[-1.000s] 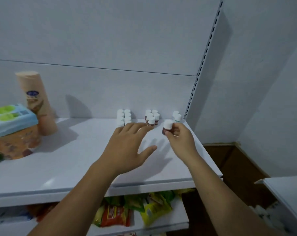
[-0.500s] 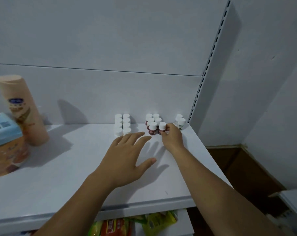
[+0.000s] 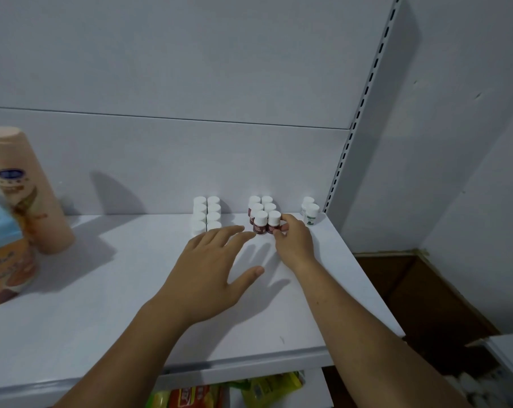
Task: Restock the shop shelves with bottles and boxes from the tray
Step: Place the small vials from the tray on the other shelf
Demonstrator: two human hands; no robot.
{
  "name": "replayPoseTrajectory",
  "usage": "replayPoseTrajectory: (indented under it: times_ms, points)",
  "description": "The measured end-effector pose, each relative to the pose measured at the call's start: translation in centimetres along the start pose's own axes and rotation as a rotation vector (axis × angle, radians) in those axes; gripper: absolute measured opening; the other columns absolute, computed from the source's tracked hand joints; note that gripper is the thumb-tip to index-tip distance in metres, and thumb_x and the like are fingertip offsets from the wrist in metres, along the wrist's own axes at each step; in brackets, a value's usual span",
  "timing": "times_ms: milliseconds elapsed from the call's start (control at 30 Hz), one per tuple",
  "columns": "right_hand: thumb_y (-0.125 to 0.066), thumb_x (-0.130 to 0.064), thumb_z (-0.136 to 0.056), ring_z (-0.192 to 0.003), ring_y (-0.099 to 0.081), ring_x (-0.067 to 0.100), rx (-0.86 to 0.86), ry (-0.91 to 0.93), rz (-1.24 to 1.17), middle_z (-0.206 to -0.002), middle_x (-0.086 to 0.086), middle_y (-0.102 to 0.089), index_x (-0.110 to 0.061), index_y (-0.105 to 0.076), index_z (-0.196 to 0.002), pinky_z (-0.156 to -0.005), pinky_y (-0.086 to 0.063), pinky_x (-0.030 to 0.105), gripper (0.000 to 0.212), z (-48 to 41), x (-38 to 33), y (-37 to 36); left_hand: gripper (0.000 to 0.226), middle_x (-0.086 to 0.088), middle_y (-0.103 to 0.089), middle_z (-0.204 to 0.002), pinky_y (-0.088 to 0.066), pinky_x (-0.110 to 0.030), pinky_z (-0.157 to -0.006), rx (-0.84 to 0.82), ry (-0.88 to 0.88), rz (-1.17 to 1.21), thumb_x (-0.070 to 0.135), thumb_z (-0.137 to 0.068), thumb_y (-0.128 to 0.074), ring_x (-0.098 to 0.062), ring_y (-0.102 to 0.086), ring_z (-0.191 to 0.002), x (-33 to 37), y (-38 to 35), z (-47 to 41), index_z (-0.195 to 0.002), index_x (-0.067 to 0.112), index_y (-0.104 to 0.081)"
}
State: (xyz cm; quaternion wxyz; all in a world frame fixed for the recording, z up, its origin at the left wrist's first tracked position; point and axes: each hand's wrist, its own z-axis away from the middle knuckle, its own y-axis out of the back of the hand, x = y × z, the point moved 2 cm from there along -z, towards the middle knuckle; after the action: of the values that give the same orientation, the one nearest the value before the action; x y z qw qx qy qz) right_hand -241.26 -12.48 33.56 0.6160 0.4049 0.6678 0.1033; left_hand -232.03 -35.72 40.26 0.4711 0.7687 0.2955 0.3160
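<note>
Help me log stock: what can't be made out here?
All head view:
Label of the brown bottle in the right hand: too small to read.
Most of the snack packets: hidden by the shelf and bottom edge.
Part of the blue-lidded tub: cut by the left edge.

One wide-angle view, worn on the head, looks forward and down from in front of the shelf point(image 3: 102, 304), facing its back panel point(image 3: 190, 69). It stands close: both forearms enter from the bottom edge. The left hand point(image 3: 208, 275) lies mid-frame, and the right hand point(image 3: 296, 245) pinches a brown bottle point(image 3: 273, 222) just right of centre, near the shelf's back edge. The shelf's front edge crosses the frame low down, with a lower shelf point(image 3: 317, 387) showing beneath it. The slotted upright point(image 3: 355, 128) and the floor point(image 3: 426, 290) fill the right side. At the left edge a canister point(image 3: 25, 187) appears to lean.
</note>
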Motion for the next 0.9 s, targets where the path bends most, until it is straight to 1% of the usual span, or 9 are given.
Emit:
replayPoseTrajectory:
  times_ms: [100,233,300,367,467,533,633,700,900]
  points:
    - [-0.058,-0.013,-0.096,-0.097,-0.067,0.024,-0.006,-0.009,-0.001,-0.106,0.003,-0.071,-0.024,-0.069,-0.111,-0.085,-0.054,0.039,0.022,-0.1,0.0,-0.2,0.068,0.017,-0.036,-0.163,-0.029,-0.026,-0.118,-0.030,0.024,0.073,0.071,-0.102,-0.040,-0.006,-0.035,-0.147,0.0,-0.3,-0.3,-0.159,0.035,-0.033]
    - [-0.050,-0.013,-0.095,-0.093,-0.065,0.024,0.013,-0.070,-0.079,-0.100,-0.001,-0.072,-0.022,-0.069,-0.105,-0.082,-0.054,0.039,0.023,-0.3,-0.1,-0.3,0.041,0.045,-0.033,-0.136,-0.021,0.010,-0.091,-0.120,0.215,0.611,0.046,-0.107,-0.051,0.037,-0.030,-0.119,2.0,-1.3,-3.3,-0.142,0.053,-0.029]
    - [-0.048,-0.012,-0.097,-0.087,-0.062,0.025,0.013,-0.086,-0.126,-0.091,0.000,-0.069,-0.015,-0.065,-0.093,-0.075,-0.048,0.037,0.018,-0.6,-0.3,0.0,0.028,0.034,-0.051,-0.128,-0.034,0.001,-0.084,-0.053,0.365,0.826,0.043,-0.110,-0.048,0.020,-0.046,-0.124,2.7,-2.5,-5.7,-0.137,0.046,-0.044]
    - [-0.043,-0.010,-0.099,-0.079,-0.052,0.024,0.003,-0.114,-0.226,-0.079,-0.001,-0.057,-0.015,-0.052,-0.080,-0.066,-0.038,0.035,0.022,-0.9,-0.6,0.5,0.039,0.015,-0.058,-0.133,-0.038,-0.012,-0.086,0.011,0.490,0.959,0.044,-0.111,-0.041,-0.007,-0.053,-0.128,2.9,-4.0,-7.8,-0.146,0.027,-0.046]
    - [-0.040,-0.016,-0.102,-0.078,-0.042,0.019,0.002,-0.142,-0.408,-0.081,0.002,-0.045,-0.011,-0.049,-0.083,-0.069,-0.032,0.035,0.022,-1.4,-1.3,1.0,0.069,0.000,-0.046,-0.159,-0.035,-0.036,-0.115,0.042,0.686,1.077,0.061,-0.106,-0.034,-0.022,-0.044,-0.144,1.8,-6.3,-10.5,-0.162,0.020,-0.032]
    - [-0.041,-0.024,-0.105,-0.082,-0.043,0.018,-0.033,-0.168,-0.500,-0.085,0.002,-0.047,-0.011,-0.051,-0.087,-0.074,-0.033,0.035,0.024,-1.9,-1.7,0.9,0.093,-0.004,-0.051,-0.157,-0.040,-0.044,-0.117,0.060,0.780,1.182,0.082,-0.089,-0.035,-0.024,-0.050,-0.140,0.3,-7.8,-12.1,-0.158,0.019,-0.041]
    - [-0.040,-0.035,-0.107,-0.100,-0.055,0.019,-0.105,-0.232,-0.592,-0.105,-0.001,-0.062,-0.016,-0.064,-0.104,-0.085,-0.040,0.034,0.031,-3.2,-2.2,0.5,0.069,-0.001,-0.072,-0.113,-0.052,-0.030,-0.081,0.103,0.874,1.362,0.066,-0.105,-0.035,-0.019,-0.065,-0.105,-0.5,-8.1,-13.5,-0.124,0.008,-0.066]
    - [-0.038,-0.044,-0.109,-0.110,-0.060,0.019,-0.138,-0.280,-0.630,-0.117,-0.002,-0.067,-0.017,-0.066,-0.118,-0.093,-0.044,0.034,0.040,-4.1,-2.5,0.6,0.063,0.004,-0.076,-0.094,-0.050,-0.025,-0.074,0.114,0.880,1.464,0.058,-0.110,-0.030,-0.011,-0.071,-0.091,-0.2,-8.0,-14.1,-0.099,0.012,-0.072]
    - [-0.033,-0.067,-0.100,-0.107,-0.071,0.019,-0.208,-0.293,-0.669,-0.110,-0.002,-0.077,-0.021,-0.072,-0.115,-0.100,-0.055,0.039,0.063,-4.0,-2.2,-0.4,0.077,-0.005,-0.080,-0.111,-0.055,-0.040,-0.105,0.087,0.836,1.457,0.071,-0.104,-0.025,-0.021,-0.075,-0.110,-0.1,-9.5,-14.4,-0.119,0.016,-0.077]
